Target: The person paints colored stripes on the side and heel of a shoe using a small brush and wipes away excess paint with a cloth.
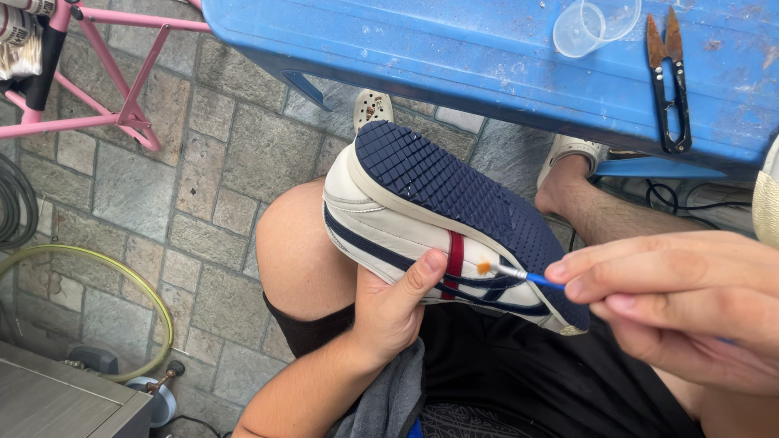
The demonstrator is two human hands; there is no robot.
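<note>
Closest to my view is the right hand [673, 304], large and slightly soft in focus at the lower right, its fingers pinched together around the thin blue handle of a fine paintbrush [511, 272]. That brush has a short silvery ferrule and a small orange tip, and the tip touches the side of the sneaker [422, 215] just beside a red vertical stripe. I see the sneaker lying tilted across the lap, sole turned up toward me and toe pointing to the upper left. Its upper looks like smooth off-white leather crossed by navy stripes; the sole is dark navy rubber cut into a grid of small raised squares, edged by a cream rim.

My left hand [389, 312] grips the shoe from below, fingers hidden under it and the thumb pressed flat on the white side near the red stripe. A grey cloth [393, 401] hangs by that wrist, over black shorts [527, 381].

Above the knees runs a scuffed blue plastic table [454, 49], its surface flecked with grime. On it lie a clear plastic cup [596, 24] on its side and a pair of rusty-bladed thread snips [669, 81] with black handles. Irregular grey stone paving [211, 162] covers the ground. A pink metal frame [122, 89] stands at the upper left, and a yellow-green hose [154, 300] loops at the left beside a grey box corner [57, 397].
</note>
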